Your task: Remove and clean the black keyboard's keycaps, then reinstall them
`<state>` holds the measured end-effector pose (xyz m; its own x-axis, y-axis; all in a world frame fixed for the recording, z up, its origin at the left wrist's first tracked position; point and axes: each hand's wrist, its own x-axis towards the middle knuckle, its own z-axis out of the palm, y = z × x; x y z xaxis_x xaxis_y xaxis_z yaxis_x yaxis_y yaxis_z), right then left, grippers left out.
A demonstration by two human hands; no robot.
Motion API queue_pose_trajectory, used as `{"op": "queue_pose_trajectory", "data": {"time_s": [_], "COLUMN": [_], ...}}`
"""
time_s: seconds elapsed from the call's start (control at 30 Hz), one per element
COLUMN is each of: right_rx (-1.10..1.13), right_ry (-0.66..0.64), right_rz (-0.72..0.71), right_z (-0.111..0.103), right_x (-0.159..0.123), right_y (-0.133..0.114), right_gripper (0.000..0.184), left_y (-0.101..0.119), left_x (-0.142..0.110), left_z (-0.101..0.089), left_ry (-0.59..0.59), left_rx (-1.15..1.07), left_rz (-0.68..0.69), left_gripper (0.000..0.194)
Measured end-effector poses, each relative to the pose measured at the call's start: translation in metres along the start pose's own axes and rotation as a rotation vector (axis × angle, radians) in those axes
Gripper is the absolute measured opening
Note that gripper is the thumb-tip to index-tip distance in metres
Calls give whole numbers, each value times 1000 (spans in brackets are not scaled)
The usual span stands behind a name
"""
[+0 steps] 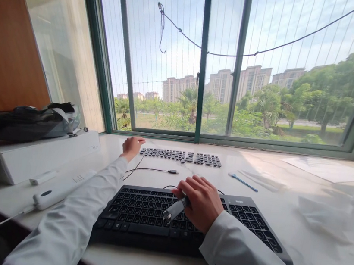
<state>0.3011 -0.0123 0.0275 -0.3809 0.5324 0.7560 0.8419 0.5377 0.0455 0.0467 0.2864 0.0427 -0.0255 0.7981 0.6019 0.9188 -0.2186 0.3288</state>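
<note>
A black computer keyboard (147, 230) lies on the counter in front of me, with most of its keycaps off; a few, including the long space bar, are still in the bottom row. Above its middle, my right hand (202, 201) is wrapped round a short grey cylindrical tool with a shiny forked tip (173, 212), which points down and left toward the keys. Farther back, loose black keycaps (180, 155) lie in rows. At their left end is my left hand (132, 147), its fingertips pinched together; whatever they may hold is too small to make out.
A cable with a USB plug (172, 172) lies behind the keyboard. To the right are a blue brush-like stick (244, 182), clear plastic wrapping (324, 217) and paper sheets (328, 170). A white power strip (58, 193) and a white box (31, 152) stand left, before the window.
</note>
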Motion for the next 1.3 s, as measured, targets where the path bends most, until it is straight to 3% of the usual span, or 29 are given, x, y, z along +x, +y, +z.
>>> {"op": "queue_pose_trajectory", "data": {"time_s": [0.23, 0.4, 0.53, 0.7, 0.8, 0.97, 1.3], "right_rx": [26, 57, 56, 59, 48, 6, 27], "right_ry": [29, 24, -48, -147, -145, -117, -88], "right_rz": [19, 26, 73, 115, 119, 153, 290], "right_z": [0, -3, -8, -13, -15, -17, -13], "right_x": [1, 2, 3, 3, 3, 1, -5], "right_y": [5, 5, 2, -3, -5, -5, 5], "right_gripper": [16, 13, 9, 5, 8, 14, 21], "left_y": [22, 28, 31, 31, 27, 17, 10], "left_x": [-10, -31, -68, -135, -174, -220, -235], "left_z": [-40, -85, -122, -153, -158, -148, -141], "left_ry": [9, 32, 96, 135, 93, 31, -33], "left_rx": [-13, -7, -32, -260, -302, -297, -305], "left_rz": [5, 11, 21, 22, -40, -55, 95], "left_gripper": [23, 23, 31, 34, 38, 37, 30]}}
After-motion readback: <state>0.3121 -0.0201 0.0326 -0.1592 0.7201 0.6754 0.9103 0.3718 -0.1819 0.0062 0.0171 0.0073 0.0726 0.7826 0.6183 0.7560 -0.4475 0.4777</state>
